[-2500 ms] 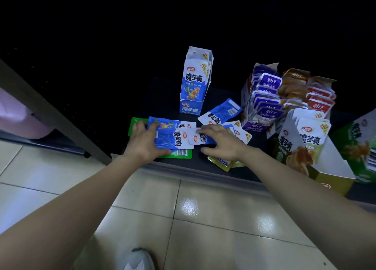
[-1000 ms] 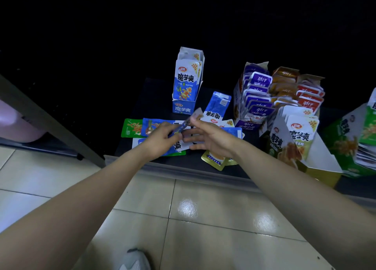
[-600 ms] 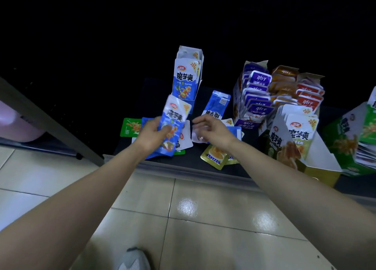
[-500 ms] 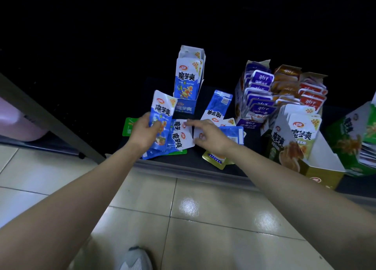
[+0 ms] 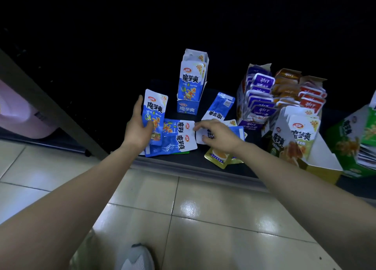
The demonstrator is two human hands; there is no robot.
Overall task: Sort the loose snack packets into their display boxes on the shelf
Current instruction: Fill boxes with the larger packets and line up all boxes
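Note:
My left hand (image 5: 138,130) holds a blue snack packet (image 5: 154,111) upright above the shelf's front edge. Beneath it lie several more blue packets (image 5: 180,139) in a loose pile. My right hand (image 5: 215,134) reaches down with curled fingers onto a white-topped blue packet (image 5: 200,138) in that pile; whether it grips the packet is unclear. The blue display box (image 5: 190,86) stands upright just behind, with packets in it. Another blue packet (image 5: 219,106) lies face down to its right. Yellow packets (image 5: 220,157) lie under my right wrist.
Purple (image 5: 256,98), orange (image 5: 284,86) and red (image 5: 311,98) display boxes stand at the right. A yellow-green box (image 5: 295,139) and a green box (image 5: 356,143) sit nearer the shelf edge (image 5: 203,170). A grey post (image 5: 50,109) slants at left. Tiled floor lies below.
My left hand lifted one blue packet off the pile and stood it upright. My right hand moved left across the pile onto another blue packet.

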